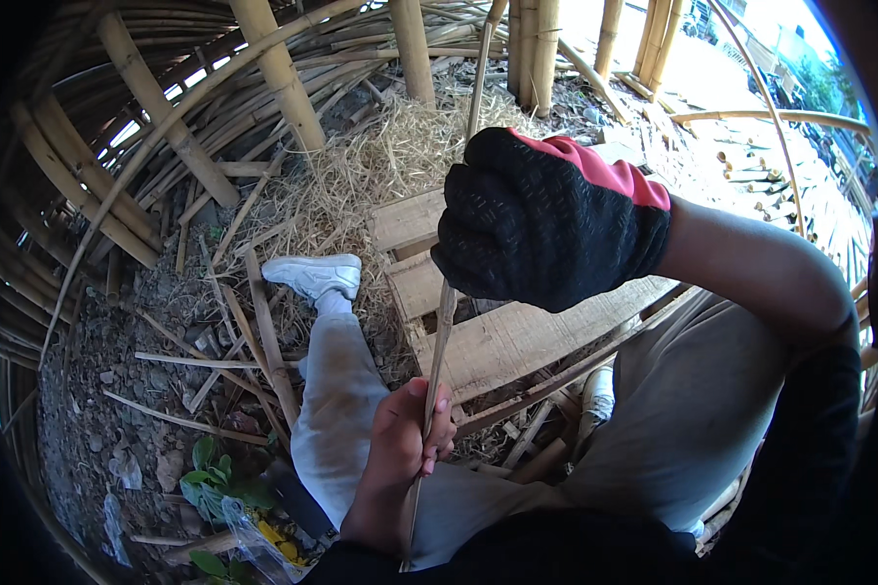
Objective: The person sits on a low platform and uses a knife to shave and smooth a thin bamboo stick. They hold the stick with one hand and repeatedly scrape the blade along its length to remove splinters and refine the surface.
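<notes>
Head view: the strip (443, 331) seems already split to a narrow width; what work remains cannot be told. It looks long, pale brown and gently bowed, rising past the near-left corner of the platform (517, 343). The bare left hand (402, 431) curls around it below; the gloved right hand (556, 222) is closed on it above.

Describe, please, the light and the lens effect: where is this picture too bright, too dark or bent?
Head view: glare washes out the upper right, around the cut bamboo pile; head view: the black sleeve sinks into darkness at lower right; head view: upper-left bamboo poles fan outward, probably fisheye distortion; head view: the gloved right hand shows its surface pattern clearly.
</notes>
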Motion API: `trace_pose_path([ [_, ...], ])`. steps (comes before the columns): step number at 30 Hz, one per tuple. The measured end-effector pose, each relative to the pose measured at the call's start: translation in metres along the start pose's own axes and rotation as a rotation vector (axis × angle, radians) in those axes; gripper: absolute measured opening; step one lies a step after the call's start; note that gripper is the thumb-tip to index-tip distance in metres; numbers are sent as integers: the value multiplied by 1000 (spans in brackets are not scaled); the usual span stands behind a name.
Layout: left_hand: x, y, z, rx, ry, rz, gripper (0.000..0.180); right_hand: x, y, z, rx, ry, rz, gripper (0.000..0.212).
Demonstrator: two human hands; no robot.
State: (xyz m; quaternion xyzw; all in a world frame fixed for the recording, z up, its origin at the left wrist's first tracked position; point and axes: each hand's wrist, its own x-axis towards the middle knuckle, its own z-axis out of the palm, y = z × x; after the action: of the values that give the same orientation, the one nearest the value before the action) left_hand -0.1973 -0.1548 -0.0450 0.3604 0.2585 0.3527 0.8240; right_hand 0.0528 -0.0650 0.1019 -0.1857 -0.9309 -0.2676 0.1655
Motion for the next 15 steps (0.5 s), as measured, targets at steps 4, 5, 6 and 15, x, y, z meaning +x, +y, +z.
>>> trace_pose_path([
  [4,-3,3,1,5,-36,66,41,0,-16,-3,-149,58,33,24],
  [5,-4,3,2,29,-49,100,41,0,-21,-10,-239,50,20,23],
  [6,-7,3,3,54,-37,139,40,7,-27,-19,-329,42,-3,22],
  [15,-14,4,4,168,37,206,37,3,-66,-18,-132,-123,384,10],
])
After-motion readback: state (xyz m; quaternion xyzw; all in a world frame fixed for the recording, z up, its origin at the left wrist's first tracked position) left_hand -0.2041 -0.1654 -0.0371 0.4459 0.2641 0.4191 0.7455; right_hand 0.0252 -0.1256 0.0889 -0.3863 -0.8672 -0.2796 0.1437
